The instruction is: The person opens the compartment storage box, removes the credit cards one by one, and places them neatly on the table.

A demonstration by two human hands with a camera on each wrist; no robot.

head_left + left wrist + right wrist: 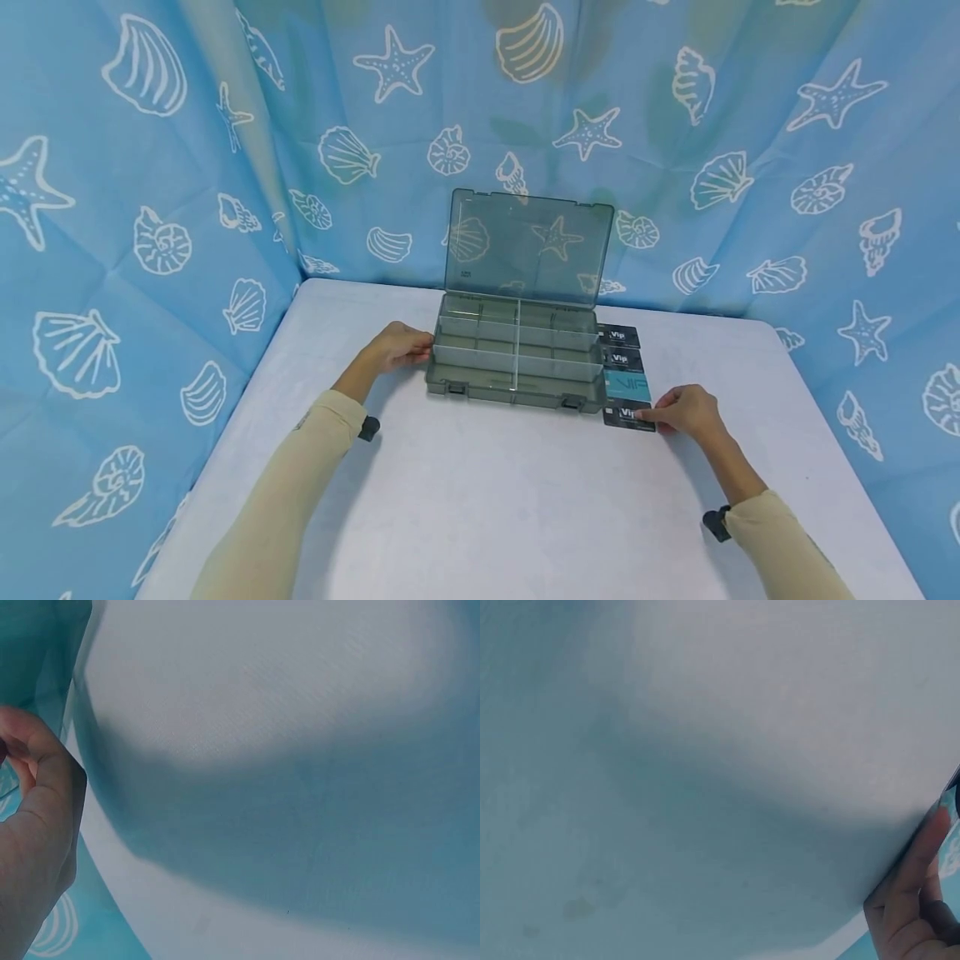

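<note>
A grey translucent organizer box [480,360] stands on the table with its lid [528,248] raised and leaning back. Thin clear dividers split its inside into compartments. My left hand [397,346] holds the box at its left side wall, fingers bent in the left wrist view. Along the right side of the box, a column of cards runs front to back: two black Vip cards [622,359] at the back, a teal VIP card [628,385], and a black Vip card [624,416] in front. My right hand [686,410] pinches the front card at its right end.
A white cloth covers the table [510,492]. Blue curtains [480,108] with white shells and starfish surround its back and sides, close behind the raised lid. Dark straps with small devices [717,523] sit at both wrists over beige sleeves.
</note>
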